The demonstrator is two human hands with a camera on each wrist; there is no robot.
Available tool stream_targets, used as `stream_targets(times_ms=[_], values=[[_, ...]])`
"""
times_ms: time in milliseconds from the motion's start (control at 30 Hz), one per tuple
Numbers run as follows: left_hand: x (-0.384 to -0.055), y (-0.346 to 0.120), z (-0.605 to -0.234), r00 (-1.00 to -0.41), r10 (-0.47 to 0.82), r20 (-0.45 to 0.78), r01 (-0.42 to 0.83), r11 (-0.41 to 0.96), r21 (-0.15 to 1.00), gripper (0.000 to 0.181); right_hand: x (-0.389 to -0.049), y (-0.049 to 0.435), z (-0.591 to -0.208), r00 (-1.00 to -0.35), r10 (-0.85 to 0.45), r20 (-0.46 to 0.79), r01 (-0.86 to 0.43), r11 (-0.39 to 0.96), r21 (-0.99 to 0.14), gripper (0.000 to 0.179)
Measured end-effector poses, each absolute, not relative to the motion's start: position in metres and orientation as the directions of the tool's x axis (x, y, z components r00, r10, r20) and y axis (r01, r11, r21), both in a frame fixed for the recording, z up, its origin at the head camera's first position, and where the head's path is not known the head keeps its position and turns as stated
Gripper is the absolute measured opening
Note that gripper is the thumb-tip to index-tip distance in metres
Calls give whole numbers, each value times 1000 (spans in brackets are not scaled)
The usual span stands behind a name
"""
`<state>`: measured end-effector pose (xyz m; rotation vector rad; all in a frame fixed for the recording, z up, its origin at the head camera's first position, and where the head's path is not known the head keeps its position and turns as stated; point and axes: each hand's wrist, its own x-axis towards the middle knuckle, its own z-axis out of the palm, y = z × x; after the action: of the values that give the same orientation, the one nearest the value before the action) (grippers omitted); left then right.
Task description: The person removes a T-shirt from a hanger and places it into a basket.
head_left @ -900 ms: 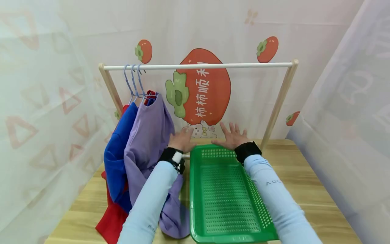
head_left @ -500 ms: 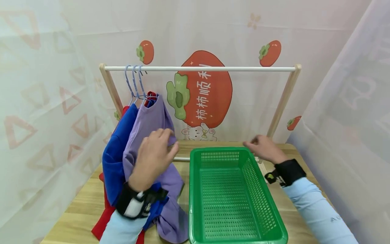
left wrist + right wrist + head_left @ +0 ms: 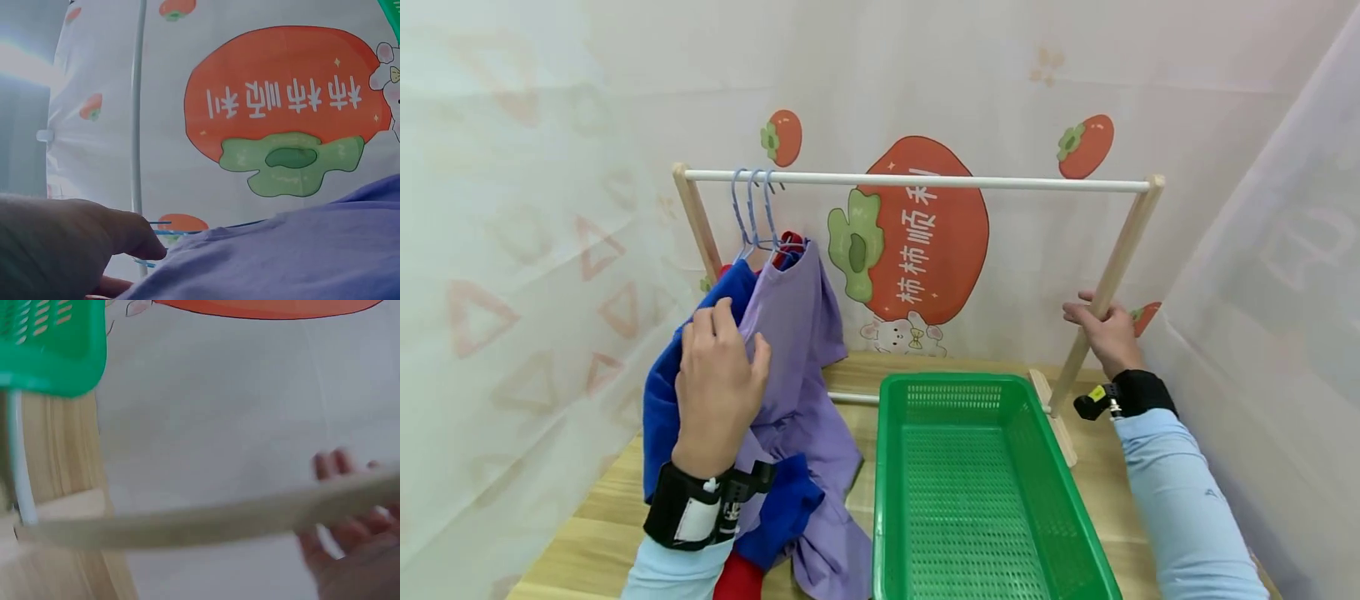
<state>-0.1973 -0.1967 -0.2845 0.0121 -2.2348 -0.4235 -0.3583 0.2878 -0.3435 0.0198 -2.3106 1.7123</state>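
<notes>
My left hand [image 3: 718, 387] is in front of the blue garment [image 3: 662, 392] and the purple garment [image 3: 793, 325], fingers pointing up and loosely bent. In the left wrist view its thumb [image 3: 134, 234] lies beside the purple cloth; the other fingers are mostly hidden. My right hand [image 3: 1112, 333] is behind the right wooden post [image 3: 1120, 262] of the clothes rack, fingers loosely extended past it. In the right wrist view the blurred fingertips [image 3: 344, 461] show beyond the post. A white rail [image 3: 917, 180] tops the rack, and blue hangers [image 3: 751, 212] carry the garments at its left end.
A green perforated basket [image 3: 883, 500] stands on the wooden table [image 3: 580, 542] at front centre, close to the foot [image 3: 1063, 437] of the right post. Red cloth [image 3: 737, 579] lies under the hanging garments. A printed curtain [image 3: 1000, 108] encloses the back and sides.
My hands have moved apart from above the basket's far edge: the left went over to the hanging garments, the right out to the right post. The view has shifted slightly.
</notes>
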Motion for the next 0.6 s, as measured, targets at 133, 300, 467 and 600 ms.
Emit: stream_targets(times_ms=[133, 300, 467, 600], values=[[-202, -201, -283, -742, -178, 646, 80, 933, 350, 26, -374, 268, -351, -915, 335, 223, -219, 49, -974, 37], [-215, -193, -290, -767, -169, 619, 161, 883, 440, 18, -373, 269, -356, -838, 533, 119, -63, 121, -991, 50], [-213, -189, -295, -722, -224, 655, 195, 842, 503, 23, -379, 263, -357, -839, 533, 110, -29, 158, -987, 55], [-205, -182, -292, -678, -216, 703, 252, 830, 497, 23, -385, 259, -359, -824, 547, 148, -56, 181, -982, 48]])
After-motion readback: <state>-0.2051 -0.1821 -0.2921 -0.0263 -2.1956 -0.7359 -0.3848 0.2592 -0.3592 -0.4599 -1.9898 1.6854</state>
